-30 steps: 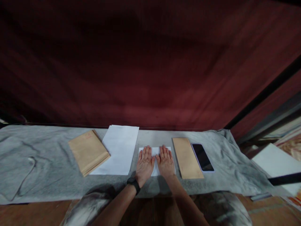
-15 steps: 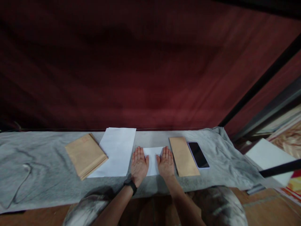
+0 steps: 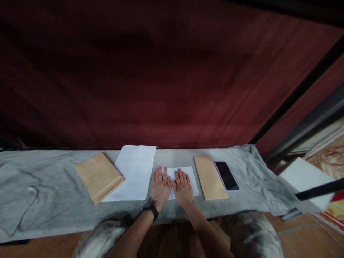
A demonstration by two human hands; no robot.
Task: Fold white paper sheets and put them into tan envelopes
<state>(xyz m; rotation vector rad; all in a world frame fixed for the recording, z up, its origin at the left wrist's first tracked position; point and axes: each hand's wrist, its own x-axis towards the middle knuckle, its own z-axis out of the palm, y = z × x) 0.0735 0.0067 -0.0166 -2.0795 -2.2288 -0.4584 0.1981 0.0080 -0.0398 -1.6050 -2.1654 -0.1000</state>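
Observation:
A small white sheet of paper (image 3: pixel 191 176), perhaps folded, lies flat in front of me, partly covered by both hands. My left hand (image 3: pixel 160 186) rests palm down on its left side with the fingers stretched out; a black watch is on that wrist. Flat on the middle of the sheet is my right hand (image 3: pixel 182 187), fingers extended and slightly spread. Left of my hands lie larger white sheets (image 3: pixel 135 172). A stack of brown envelopes (image 3: pixel 99 175) overlaps their left edge. Just right of the small sheet is a single brown envelope (image 3: pixel 210 177).
A smartphone (image 3: pixel 227 175) with a pale purple edge lies right of the single envelope. Grey cloth (image 3: pixel 53 200) covers the long narrow surface, with a thin cord (image 3: pixel 28 206) at its left. A dark red curtain (image 3: pixel 172 89) hangs behind. A white panel (image 3: pixel 306 177) stands at right.
My right hand has slid left across the small sheet, towards my left hand, baring the sheet's right part. The left hand stays nearly in place, its fingers a little more spread.

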